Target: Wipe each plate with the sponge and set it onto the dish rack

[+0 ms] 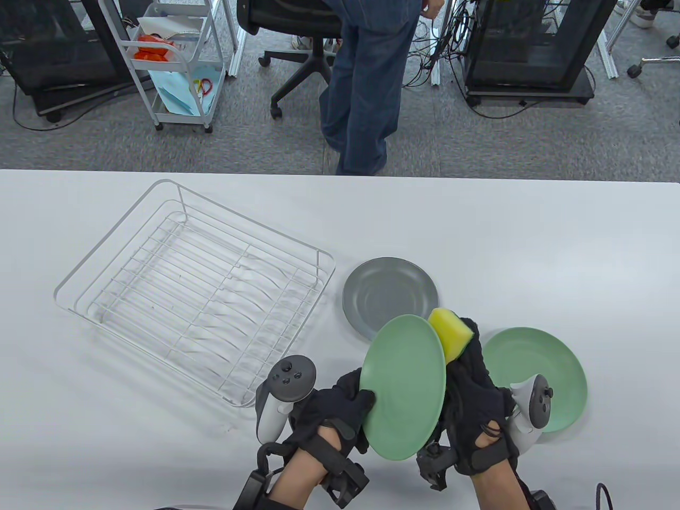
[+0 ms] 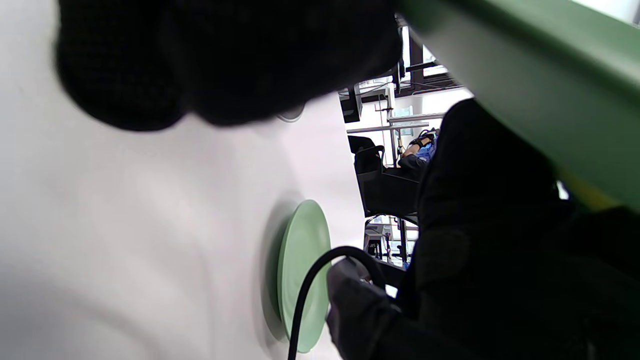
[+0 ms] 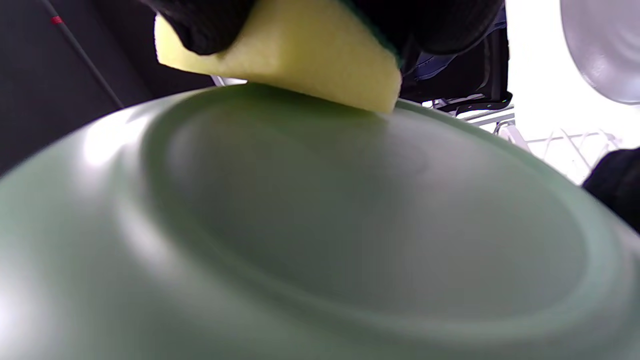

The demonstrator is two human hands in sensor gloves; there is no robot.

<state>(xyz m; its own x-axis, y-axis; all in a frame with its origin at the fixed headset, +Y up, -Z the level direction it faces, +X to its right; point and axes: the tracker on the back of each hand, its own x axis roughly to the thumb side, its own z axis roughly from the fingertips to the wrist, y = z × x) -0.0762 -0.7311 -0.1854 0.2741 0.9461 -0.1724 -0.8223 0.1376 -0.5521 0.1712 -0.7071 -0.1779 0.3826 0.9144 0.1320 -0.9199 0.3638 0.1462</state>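
Observation:
My left hand point(image 1: 342, 406) grips a green plate point(image 1: 405, 387) by its left rim and holds it tilted on edge above the table. My right hand point(image 1: 470, 382) holds a yellow sponge point(image 1: 450, 332) against the plate's far upper edge. In the right wrist view the sponge point(image 3: 295, 60) rests on the rim of the plate point(image 3: 320, 235), with black glove fingers point(image 3: 210, 25) curled over it. A second green plate point(image 1: 542, 372) lies flat on the table at right, also seen as the green plate point(image 2: 302, 272) in the left wrist view. A grey plate point(image 1: 388, 295) lies behind the held one.
A white wire dish rack point(image 1: 196, 287) stands empty on the left half of the white table point(image 1: 531, 239). Beyond the table's far edge a person in jeans point(image 1: 366, 85) stands beside an office chair point(image 1: 297, 32), with a white trolley point(image 1: 175, 64) further left.

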